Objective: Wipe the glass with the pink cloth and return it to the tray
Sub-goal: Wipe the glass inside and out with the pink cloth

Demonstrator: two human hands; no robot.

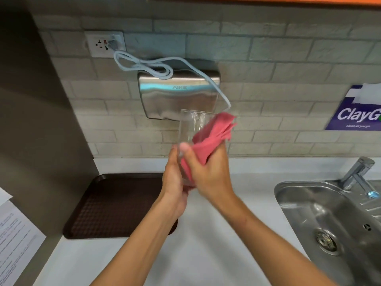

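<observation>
A clear drinking glass (190, 125) is held upright in the air above the white counter. My left hand (174, 180) grips its lower part from the left. My right hand (208, 172) presses a pink cloth (212, 134) against the glass's right side, with my thumb on the front; the cloth sticks up past the rim. The glass's base is hidden by both hands. A dark brown tray (115, 205) lies on the counter at the left, below and left of the glass, with nothing on it.
A steel sink (329, 219) with a tap (358, 174) is at the right. A steel hand dryer (179, 93) hangs on the tiled wall behind the glass, its cable running to a socket (105, 44). A paper sheet (16, 240) hangs on the left wall.
</observation>
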